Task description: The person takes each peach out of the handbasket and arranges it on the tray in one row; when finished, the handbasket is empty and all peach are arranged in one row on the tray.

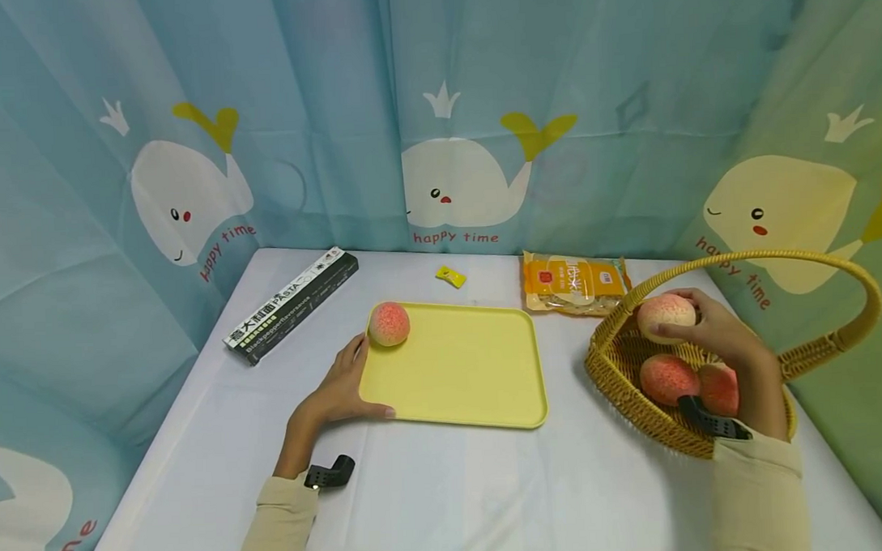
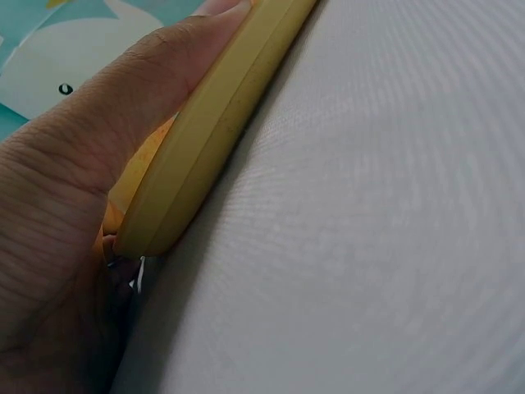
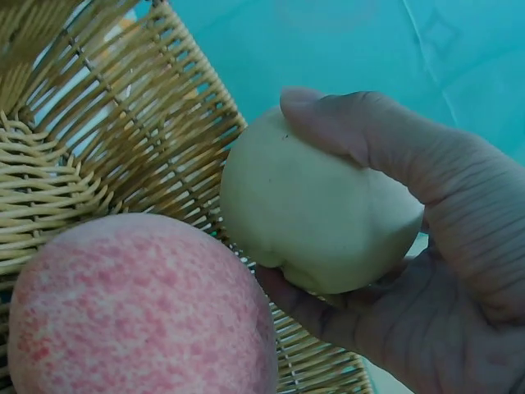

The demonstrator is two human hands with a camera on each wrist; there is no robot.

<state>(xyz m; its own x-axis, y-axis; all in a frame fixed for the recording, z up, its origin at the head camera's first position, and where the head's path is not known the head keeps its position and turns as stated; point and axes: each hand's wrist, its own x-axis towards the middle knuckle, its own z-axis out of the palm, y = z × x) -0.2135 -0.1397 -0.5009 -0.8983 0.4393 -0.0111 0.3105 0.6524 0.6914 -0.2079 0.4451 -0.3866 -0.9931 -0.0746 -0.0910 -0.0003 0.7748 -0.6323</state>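
Observation:
My left hand (image 1: 345,386) holds a yellow tray (image 1: 453,425) at its front left corner. In the left wrist view its thumb lies along the tray's rim (image 2: 197,156). A peach (image 1: 389,323), pink and speckled, sits in the tray's back left corner. At the right, my right hand (image 1: 720,326) grips a paler peach (image 1: 667,317) over the wicker basket (image 1: 635,406). The right wrist view shows thumb and fingers around that pale peach (image 3: 316,209). Below it in the basket are a redder peach (image 1: 667,379) and another peach (image 1: 718,389), partly hidden by the arm.
The basket's tall handle (image 1: 761,256) arches over the right hand. Behind the basket lies an orange food packet (image 1: 576,283). A small yellow wrapped packet (image 1: 451,276) lies behind the tray. A long pasta box (image 1: 292,305) lies at the back left, before a patterned curtain (image 1: 348,108).

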